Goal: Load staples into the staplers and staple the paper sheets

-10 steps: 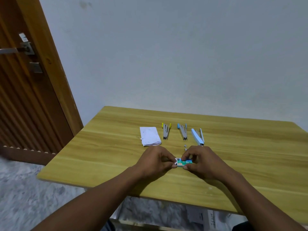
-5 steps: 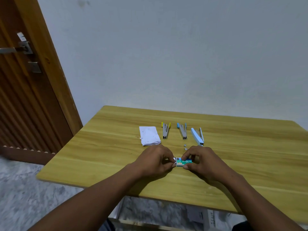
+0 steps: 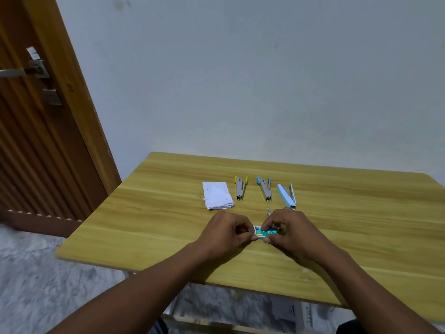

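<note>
Both hands meet over the near middle of the wooden table [image 3: 144, 227], pinching a small green staple box [image 3: 266, 232] between them: the left hand [image 3: 225, 233] grips its left end, the right hand [image 3: 292, 233] its right. Beyond lie folded paper sheets [image 3: 217, 195], then three staplers, yellow-tipped [image 3: 240, 188], blue-tipped [image 3: 265, 188] and light blue [image 3: 287, 195].

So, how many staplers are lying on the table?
3, in a row beyond the hands: a yellow-tipped stapler beside the paper sheets, a blue-tipped stapler in the middle, a light blue stapler rightmost. None seems hidden.
</note>
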### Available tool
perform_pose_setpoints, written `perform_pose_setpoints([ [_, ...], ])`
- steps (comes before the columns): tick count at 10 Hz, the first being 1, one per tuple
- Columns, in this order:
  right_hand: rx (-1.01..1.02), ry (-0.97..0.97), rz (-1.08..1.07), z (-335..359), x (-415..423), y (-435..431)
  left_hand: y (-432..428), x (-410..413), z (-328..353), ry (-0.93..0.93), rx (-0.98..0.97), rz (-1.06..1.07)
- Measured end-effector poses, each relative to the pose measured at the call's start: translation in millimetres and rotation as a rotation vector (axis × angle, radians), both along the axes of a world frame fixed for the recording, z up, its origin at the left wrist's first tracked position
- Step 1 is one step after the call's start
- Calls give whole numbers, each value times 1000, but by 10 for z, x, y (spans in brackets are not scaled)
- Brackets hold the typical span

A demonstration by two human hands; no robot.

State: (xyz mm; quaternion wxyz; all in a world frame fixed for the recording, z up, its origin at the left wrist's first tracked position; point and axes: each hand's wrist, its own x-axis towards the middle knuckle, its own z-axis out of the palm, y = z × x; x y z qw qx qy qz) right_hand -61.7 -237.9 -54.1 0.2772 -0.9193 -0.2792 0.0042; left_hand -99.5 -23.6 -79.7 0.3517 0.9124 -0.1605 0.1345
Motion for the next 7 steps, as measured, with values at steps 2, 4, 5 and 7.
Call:
perform_pose_setpoints([
  [2,-2,1,-16,-44,14,30,21,-27,22,64,-43,-54],
  [4,-9,-15,-15,-10,-4,72,36,37,8,112,-31,-60],
  [5,-16,-21,-16,-1,-52,99,43,39,59,129,-34,-54],
  [7,-89,69,50,522,141,134,93,278,500,-14,359,-29],
])
